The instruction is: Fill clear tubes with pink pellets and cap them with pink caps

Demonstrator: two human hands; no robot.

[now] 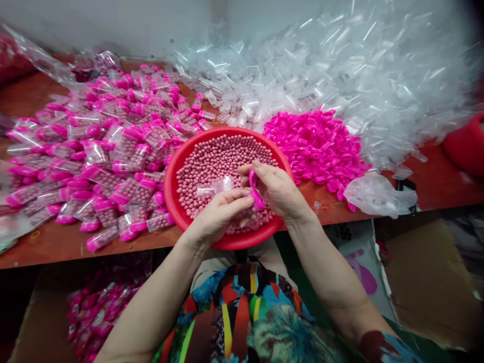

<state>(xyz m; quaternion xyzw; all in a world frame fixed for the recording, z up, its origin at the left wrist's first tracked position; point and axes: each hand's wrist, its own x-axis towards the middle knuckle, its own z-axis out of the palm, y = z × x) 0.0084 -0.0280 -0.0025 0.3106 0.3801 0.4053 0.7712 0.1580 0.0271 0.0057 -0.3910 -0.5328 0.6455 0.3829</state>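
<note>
Over a red bowl (pixel 172 201) of small pink beads (pixel 227 151), my two hands meet at a bright pink plastic cap (pixel 257 198), its loop-shaped part standing up. My left hand (pixel 219 214) is closed, with the thumb and fingers pinching the cap from the left. From the other side my right hand (pixel 280 191) grips the cap's upper part between thumb and fingers. Whether a clear tube is joined below the cap is hard to make out. Clear plastic tubes (pixel 215 186) lie on the beads beside my left hand.
Bead-filled tubes with pink caps (pixel 124 136) are heaped at the left. Loose pink caps (pixel 317 146) are piled right of the bowl, before a large mound of clear tubes (pixel 333 65). A plastic bag (pixel 381 194) lies by the table edge (pixel 333 214). Below stands an open carton (pixel 431 277).
</note>
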